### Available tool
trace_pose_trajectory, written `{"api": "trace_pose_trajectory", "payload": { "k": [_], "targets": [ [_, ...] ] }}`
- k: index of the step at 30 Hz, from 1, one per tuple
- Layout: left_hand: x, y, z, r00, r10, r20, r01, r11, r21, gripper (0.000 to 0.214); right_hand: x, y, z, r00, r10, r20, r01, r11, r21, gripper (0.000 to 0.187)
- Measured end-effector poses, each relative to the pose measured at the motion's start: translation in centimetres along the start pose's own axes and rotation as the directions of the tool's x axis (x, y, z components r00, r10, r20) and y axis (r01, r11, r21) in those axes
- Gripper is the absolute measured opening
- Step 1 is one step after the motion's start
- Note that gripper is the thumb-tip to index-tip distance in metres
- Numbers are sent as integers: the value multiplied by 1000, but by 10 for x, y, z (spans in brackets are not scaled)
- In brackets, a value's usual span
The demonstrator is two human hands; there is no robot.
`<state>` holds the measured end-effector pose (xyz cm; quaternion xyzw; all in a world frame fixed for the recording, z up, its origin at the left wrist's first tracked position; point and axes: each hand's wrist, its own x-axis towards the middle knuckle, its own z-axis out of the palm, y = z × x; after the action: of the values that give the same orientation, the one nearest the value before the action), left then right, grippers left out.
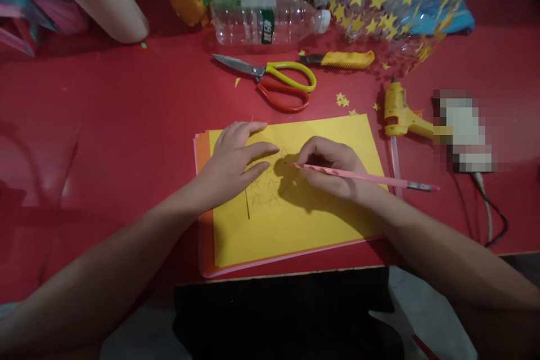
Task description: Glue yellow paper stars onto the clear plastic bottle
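Observation:
A pink pencil (363, 175) is gripped in my right hand (331, 163), its tip at or just above a small yellow piece of paper (262, 209). Several stars are drawn on that piece. My left hand (234, 160) rests with fingers spread across the piece's left side and the larger yellow sheet (320, 230) beneath it. Orange and pink sheets show under the yellow sheet's left and bottom edges. The shadow of my right hand darkens the paper around the pencil tip.
Beyond the paper lie scissors (276, 80), a yellow-handled cutter (337, 59) and small cut stars (342, 100). A glue gun (396, 112) is at right, near a blurred-out object (466, 132) with a cable. Plastic bottles (248, 22) and a white cup (120, 11) line the back.

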<state>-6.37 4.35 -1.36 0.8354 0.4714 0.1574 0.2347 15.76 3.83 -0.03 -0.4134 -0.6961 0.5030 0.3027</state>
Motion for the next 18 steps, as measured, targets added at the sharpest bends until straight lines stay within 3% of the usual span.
{"api": "trace_pose_trajectory", "payload": {
  "k": [2,8,18],
  "targets": [
    [0,1,-1,1000,11,5,-11,1000,8,29,0,-1,1,999,12,37,-11,999,-39,3],
    [-1,3,-3,1000,6,26,-7,1000,10,35,1,3,4,999,29,-23,-31,995,-91,7],
    [-1,2,-3,1000,5,28,-5,1000,-10,34,2,1,3,998,59,31,-54,991,-123,7]
  ]
}}
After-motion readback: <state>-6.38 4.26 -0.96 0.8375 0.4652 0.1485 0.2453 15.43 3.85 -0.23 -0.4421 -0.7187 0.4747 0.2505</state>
